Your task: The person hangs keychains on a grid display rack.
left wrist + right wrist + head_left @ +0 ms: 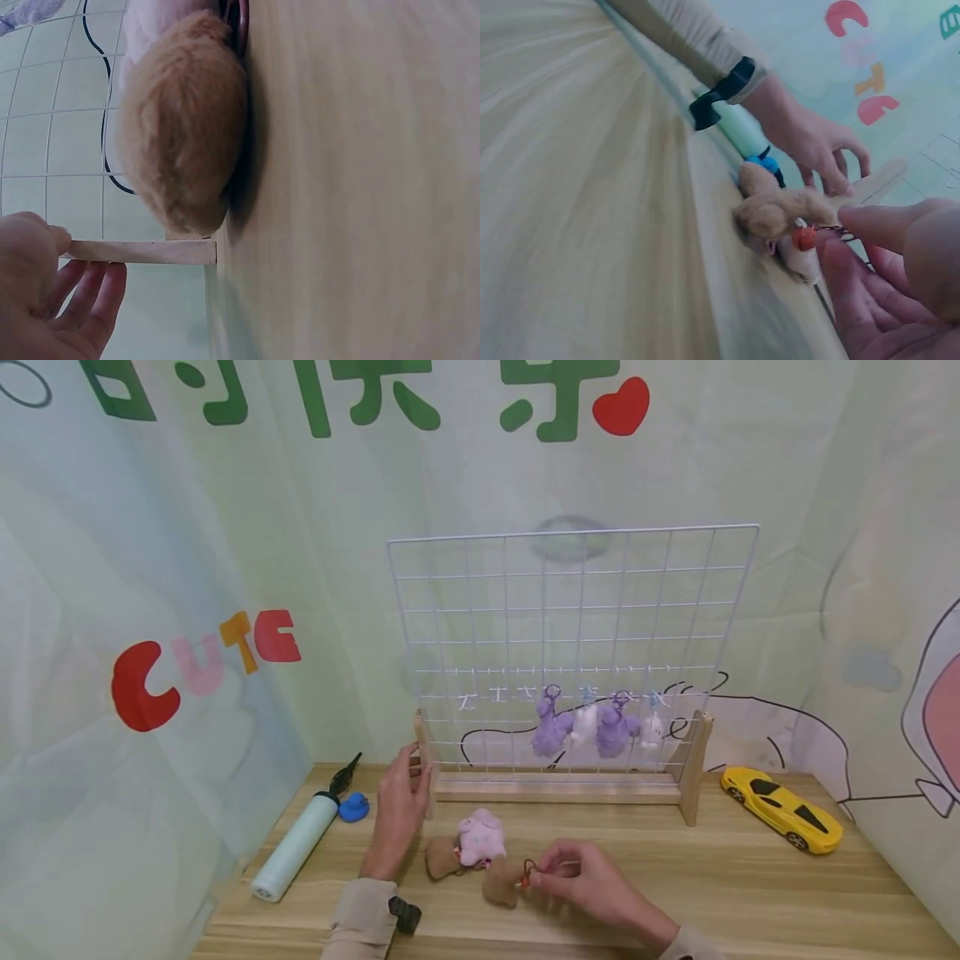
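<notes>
My right hand has its grip nearly closed in the lower middle of the head view, thumb and fingertips pinching the dark loop of a brown plush. A red-orange bead shows by the loop, right of centre in the right wrist view; whether the plush rests its weight on the tabletop, I can't tell.

My left hand is around the wooden upright — thumb on one side, fingers on the other, as I see at the lower left of the left wrist view.

Between the hands, at lower centre, I have a pink plush and a second brown plush, just beside each other.

Above them, the white wire grid stands in its wooden base. Right of centre, four plush charms hang in a row: purple plush, white plush, another purple one and another white one.

Farther out, I see a yellow toy car at lower right, and a pale green pump with a blue duck at lower left — all in front of a printed backdrop.
</notes>
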`<state>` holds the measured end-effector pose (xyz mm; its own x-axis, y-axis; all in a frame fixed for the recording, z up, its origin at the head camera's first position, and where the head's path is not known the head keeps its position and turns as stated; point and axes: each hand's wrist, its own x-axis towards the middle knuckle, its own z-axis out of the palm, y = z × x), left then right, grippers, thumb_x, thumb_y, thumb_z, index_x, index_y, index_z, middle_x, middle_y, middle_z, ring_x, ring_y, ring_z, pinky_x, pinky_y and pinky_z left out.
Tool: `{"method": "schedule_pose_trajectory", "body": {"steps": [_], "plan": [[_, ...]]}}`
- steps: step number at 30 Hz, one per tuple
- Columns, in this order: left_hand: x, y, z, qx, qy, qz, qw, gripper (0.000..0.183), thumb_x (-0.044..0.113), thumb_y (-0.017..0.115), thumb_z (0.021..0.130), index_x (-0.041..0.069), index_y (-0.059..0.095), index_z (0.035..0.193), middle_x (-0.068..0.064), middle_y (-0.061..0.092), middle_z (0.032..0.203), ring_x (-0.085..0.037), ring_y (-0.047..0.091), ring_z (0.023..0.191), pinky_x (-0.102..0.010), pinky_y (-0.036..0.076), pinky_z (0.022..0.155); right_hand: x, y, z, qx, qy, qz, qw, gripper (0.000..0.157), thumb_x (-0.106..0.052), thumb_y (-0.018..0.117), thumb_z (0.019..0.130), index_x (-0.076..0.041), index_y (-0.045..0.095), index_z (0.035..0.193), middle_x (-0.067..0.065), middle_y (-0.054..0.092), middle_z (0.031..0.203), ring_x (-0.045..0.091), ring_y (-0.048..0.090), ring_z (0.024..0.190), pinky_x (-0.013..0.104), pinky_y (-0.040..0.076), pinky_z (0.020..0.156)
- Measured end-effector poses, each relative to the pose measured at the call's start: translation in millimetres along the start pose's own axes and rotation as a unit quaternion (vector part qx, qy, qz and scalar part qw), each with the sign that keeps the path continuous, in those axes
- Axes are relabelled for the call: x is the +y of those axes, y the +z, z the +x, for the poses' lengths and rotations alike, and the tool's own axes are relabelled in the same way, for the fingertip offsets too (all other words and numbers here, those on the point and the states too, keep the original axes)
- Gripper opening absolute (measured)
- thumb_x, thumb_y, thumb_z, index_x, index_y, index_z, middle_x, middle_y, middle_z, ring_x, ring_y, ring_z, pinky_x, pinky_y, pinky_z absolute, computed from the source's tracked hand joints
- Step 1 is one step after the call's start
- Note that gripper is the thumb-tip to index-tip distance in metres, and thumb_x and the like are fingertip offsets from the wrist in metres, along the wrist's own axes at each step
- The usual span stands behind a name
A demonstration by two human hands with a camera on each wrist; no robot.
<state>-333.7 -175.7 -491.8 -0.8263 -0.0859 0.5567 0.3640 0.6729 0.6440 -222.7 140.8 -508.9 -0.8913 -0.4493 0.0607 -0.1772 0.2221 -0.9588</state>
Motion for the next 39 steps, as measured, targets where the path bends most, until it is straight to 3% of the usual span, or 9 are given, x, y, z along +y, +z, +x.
{"method": "schedule_pose_trajectory", "body": {"steps": [10, 18, 24, 33, 39], "plan": [[0.6, -0.4, 0.5, -0.005, -0.009, -0.001, 0.9999, 0.042, 0.011, 0.070, 0.107, 0.003, 0.058, 0.146, -0.027, 0.072, 0.130, -0.040, 0.078, 0.111, -0.050, 0.070, 0.084, -11, -13.0, 9, 0.027, -0.008, 0.084, 0.996, 0.026, -0.019, 0.082, 0.097, 0.003, 0.077, 0.108, 0.019, 0.083, 0.107, 0.020, 0.082, 0.101, 0.025, 0.065, 0.090], [-0.9, -1.0, 0.2, -0.002, -0.006, -0.002, 1.0000, 0.042, 0.010, 0.070, 0.106, 0.003, 0.058, 0.146, -0.026, 0.073, 0.130, -0.039, 0.079, 0.110, -0.050, 0.070, 0.083, -27, -21.0, 13, 0.057, -0.004, 0.102, 0.993, 0.031, -0.017, 0.083, 0.097, 0.006, 0.073, 0.114, 0.015, 0.081, 0.114, 0.013, 0.079, 0.105, 0.027, 0.065, 0.093], [-1.0, -1.7, 0.5, -0.003, -0.005, -0.003, 1.0000, 0.042, 0.011, 0.070, 0.107, 0.003, 0.058, 0.146, -0.026, 0.073, 0.129, -0.039, 0.079, 0.110, -0.050, 0.070, 0.084, -38, -29.4, 21, 0.085, -0.028, 0.109, 0.990, 0.032, -0.019, 0.079, 0.101, 0.006, 0.069, 0.118, 0.015, 0.077, 0.123, 0.014, 0.077, 0.113, 0.027, 0.064, 0.098], [0.1, -1.1, 0.8, -0.005, -0.008, -0.006, 0.9999, 0.041, 0.010, 0.070, 0.107, 0.003, 0.058, 0.146, -0.026, 0.073, 0.129, -0.039, 0.079, 0.109, -0.048, 0.070, 0.083, -65, -33.6, 31, 0.139, -0.026, 0.095, 0.985, 0.031, -0.026, 0.082, 0.098, -0.003, 0.075, 0.118, 0.009, 0.078, 0.124, 0.014, 0.076, 0.118, 0.029, 0.057, 0.107], [-0.8, -0.1, 0.2, -0.005, -0.005, -0.001, 1.0000, 0.041, 0.011, 0.069, 0.107, 0.003, 0.058, 0.146, -0.026, 0.073, 0.129, -0.039, 0.079, 0.109, -0.048, 0.070, 0.082, -79, -34.1, 39, 0.164, -0.032, 0.118, 0.979, 0.033, -0.024, 0.082, 0.099, -0.001, 0.073, 0.120, 0.009, 0.078, 0.122, 0.014, 0.077, 0.114, 0.033, 0.056, 0.107]]}}
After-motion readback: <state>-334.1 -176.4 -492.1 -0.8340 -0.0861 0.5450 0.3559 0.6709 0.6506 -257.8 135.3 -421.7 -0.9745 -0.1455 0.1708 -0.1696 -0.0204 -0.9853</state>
